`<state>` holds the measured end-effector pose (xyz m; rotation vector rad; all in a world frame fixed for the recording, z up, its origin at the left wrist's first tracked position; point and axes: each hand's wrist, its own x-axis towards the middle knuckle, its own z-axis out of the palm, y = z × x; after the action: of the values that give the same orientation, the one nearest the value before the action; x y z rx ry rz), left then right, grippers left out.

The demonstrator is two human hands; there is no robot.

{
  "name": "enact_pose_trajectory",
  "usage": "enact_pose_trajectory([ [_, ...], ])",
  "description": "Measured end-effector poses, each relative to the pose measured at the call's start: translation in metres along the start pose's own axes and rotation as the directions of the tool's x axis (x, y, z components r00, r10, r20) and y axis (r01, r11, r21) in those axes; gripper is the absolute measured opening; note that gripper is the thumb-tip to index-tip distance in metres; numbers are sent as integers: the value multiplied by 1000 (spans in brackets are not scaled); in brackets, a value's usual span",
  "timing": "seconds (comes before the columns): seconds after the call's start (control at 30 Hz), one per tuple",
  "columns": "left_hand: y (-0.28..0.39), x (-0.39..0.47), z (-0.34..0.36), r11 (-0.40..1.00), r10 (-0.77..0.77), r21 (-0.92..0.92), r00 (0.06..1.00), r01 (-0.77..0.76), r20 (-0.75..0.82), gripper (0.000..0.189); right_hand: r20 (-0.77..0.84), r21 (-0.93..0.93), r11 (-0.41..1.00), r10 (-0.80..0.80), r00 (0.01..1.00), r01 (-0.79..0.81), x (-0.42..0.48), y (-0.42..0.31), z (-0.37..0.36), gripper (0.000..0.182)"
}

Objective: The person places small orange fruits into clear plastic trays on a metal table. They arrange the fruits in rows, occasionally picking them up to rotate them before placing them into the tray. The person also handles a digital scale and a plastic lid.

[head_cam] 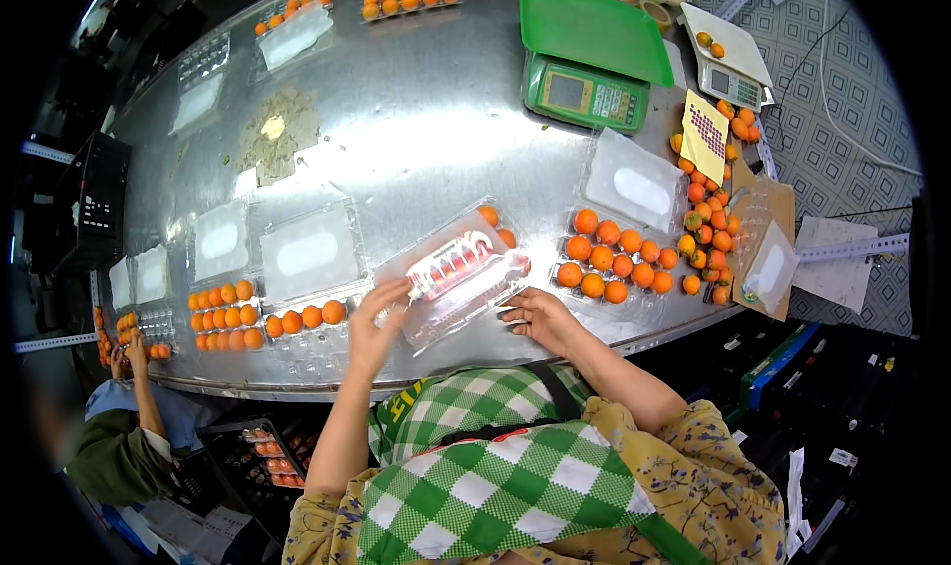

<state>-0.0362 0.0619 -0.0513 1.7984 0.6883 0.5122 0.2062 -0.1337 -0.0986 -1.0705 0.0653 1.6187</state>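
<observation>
A clear plastic clamshell (453,320) with red-and-white printing on its lid lies slanted before me on the steel table. Orange fruits (488,216) show at its far right end; the rest of its contents is hidden. My left hand (379,323), slightly blurred, has its fingers on the near left corner. Beside the near right edge is my right hand (546,321), fingers apart and fingertips close to the plastic. To the right, an open clamshell (635,182) holds rows of orange fruits (622,266). Left of my left hand, another open clamshell (312,253) has a row of fruits showing.
A green scale (587,97) stands at the far right, with a white scale (724,52) beyond it. Loose orange fruits (717,227) crowd the right edge by cardboard (769,201). A co-worker's hands (132,357) are at the far left. Black crates (787,387) stand lower right.
</observation>
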Motion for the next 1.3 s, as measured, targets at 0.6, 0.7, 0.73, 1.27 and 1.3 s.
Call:
enact_pose_trajectory([
  [0.6, 4, -40, 46, 899, 37, 434, 998, -56, 52, 60, -435, -215, 957, -273, 858, 196, 38, -2, 19, 20],
  [0.7, 4, -59, 46, 927, -100, 341, 978, 158, -181, 58, -409, -104, 987, -158, 899, 126, 34, 0, 19, 22],
  [0.73, 5, -63, 47, 909, -81, 374, 959, 182, -271, 54, -387, -29, 997, -78, 919, 72, 25, 0, 23, 23],
  [1.27, 4, -54, 41, 731, -623, -114, 726, 673, 292, 20, -162, -387, 917, 37, 986, -98, 35, 51, 55, 22],
  [1.3, 9, -52, 35, 763, -611, -46, 742, 645, 274, 21, -150, -389, 917, 28, 988, -85, 36, 52, 54, 22],
])
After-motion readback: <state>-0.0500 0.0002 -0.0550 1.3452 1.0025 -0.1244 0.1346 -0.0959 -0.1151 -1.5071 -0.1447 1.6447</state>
